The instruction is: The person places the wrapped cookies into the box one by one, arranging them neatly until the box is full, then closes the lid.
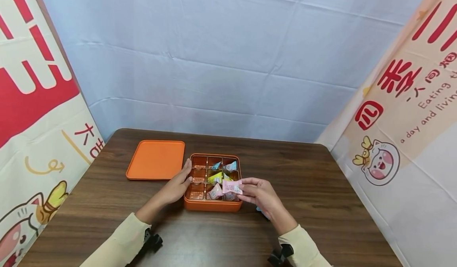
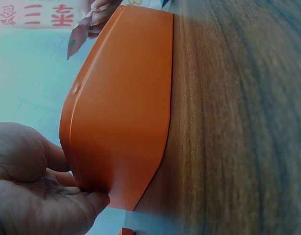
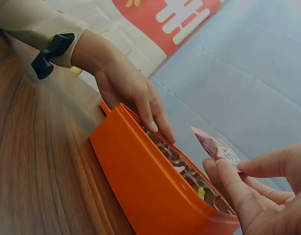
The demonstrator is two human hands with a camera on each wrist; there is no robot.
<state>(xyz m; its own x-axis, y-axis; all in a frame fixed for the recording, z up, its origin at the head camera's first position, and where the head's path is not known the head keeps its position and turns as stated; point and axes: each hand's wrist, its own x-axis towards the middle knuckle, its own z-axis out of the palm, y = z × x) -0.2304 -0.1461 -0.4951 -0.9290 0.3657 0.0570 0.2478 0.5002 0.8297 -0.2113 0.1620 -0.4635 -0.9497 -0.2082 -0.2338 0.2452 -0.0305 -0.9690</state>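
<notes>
An orange divided box [image 1: 213, 206] stands on the table, with a clear insert of small compartments. Wrapped candies lie in its middle and right columns: blue ones at the back, a yellow one [image 1: 216, 177] in the middle row, a pale pink one [image 1: 215, 192] in front. My left hand [image 1: 175, 187] holds the box at its left side, thumb by the rim and fingertips against the outer wall in the left wrist view. Between thumb and fingers, my right hand [image 1: 260, 195] pinches a pink wrapped candy [image 3: 216, 148] above the front right compartment, partly covering the candy below.
An orange lid [image 1: 156, 160] lies flat on the wooden table [image 1: 285, 168], behind and left of the box. A blue wrapper [image 1: 262, 212] shows partly beneath my right wrist. A pale cloth [image 1: 221, 60] hangs behind the table, with printed banners [image 1: 421, 112] at both sides.
</notes>
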